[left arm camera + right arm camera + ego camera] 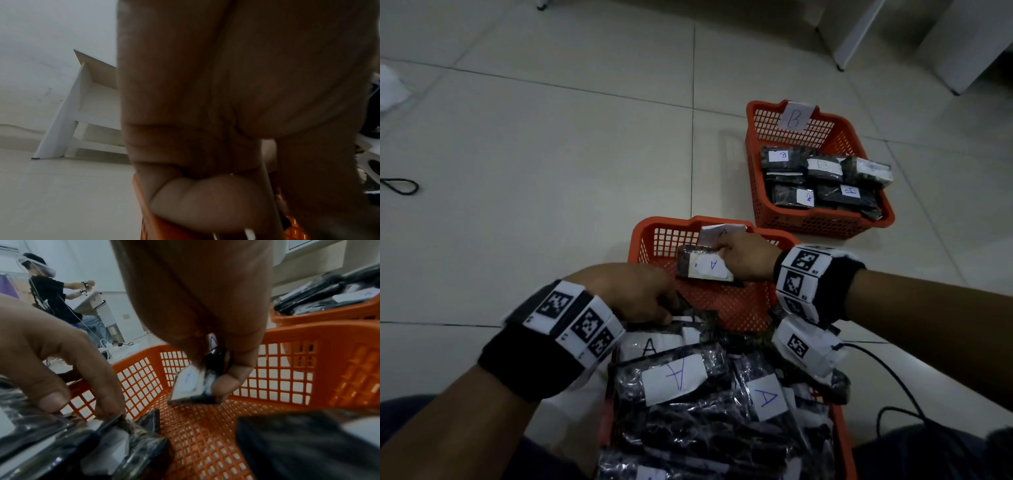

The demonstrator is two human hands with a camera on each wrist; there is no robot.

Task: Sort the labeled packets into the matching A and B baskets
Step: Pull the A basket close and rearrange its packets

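Note:
My right hand (pixel 726 255) holds a black packet with a white "A" label (pixel 705 265) just above the floor of the middle orange basket (pixel 654 240), whose paper tag (pixel 717 231) is partly hidden behind my fingers. In the right wrist view this packet (pixel 191 386) hangs pinched between my fingers and thumb (pixel 226 382). My left hand (pixel 654 301) pinches the edge of another packet (pixel 127 434) at the far end of the near pile (pixel 722 394), where "A" labels show. The basket tagged "B" (pixel 756 144) at the far right holds several B packets.
The near orange basket (pixel 840 428) is heaped with packets. A black cable (pixel 893 377) runs over the tiles at the right and a black loop (pixel 400 186) lies at the far left. White furniture legs (pixel 856 37) stand behind. Another person (pixel 47 288) works in the background.

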